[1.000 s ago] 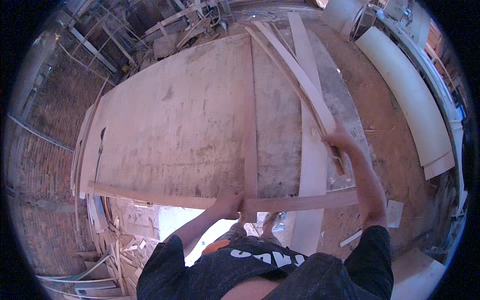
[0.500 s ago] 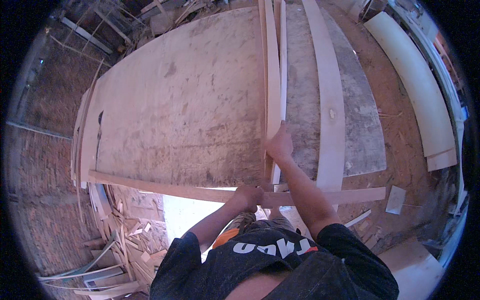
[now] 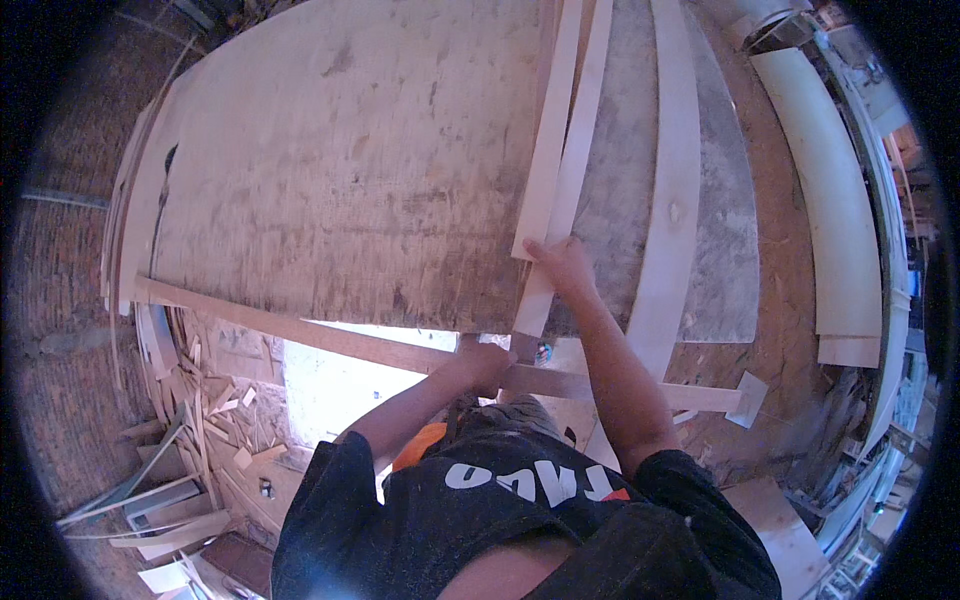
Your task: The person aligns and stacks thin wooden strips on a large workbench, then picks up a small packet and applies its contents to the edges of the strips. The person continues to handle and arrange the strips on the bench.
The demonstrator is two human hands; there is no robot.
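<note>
My left hand point(image 3: 485, 367) is closed around a long narrow wooden strip point(image 3: 360, 347) that crosses in front of me along the near edge of a big plywood sheet point(image 3: 330, 190). Farther forward, my right hand point(image 3: 565, 268) pinches the near end of a pale wooden strip point(image 3: 548, 190), thumb on its end. Beneath and beside it runs another pale strip point(image 3: 582, 140), its near end reaching closer to me. Both point away over the plywood. A short brown end of wood point(image 3: 524, 347) shows beside my left hand.
A wider pale board point(image 3: 672, 200) lies lengthwise on the right of the plywood. Beyond it, a long curved-looking panel point(image 3: 825, 200) rests on the dirt floor. Wood offcuts point(image 3: 215, 410) are heaped at the lower left, near a brick surface point(image 3: 60, 300).
The two lengthwise strips now lie fanned apart at an angle, where they were close together. My right hand has shifted to the near end of one. The whole view has turned slightly.
</note>
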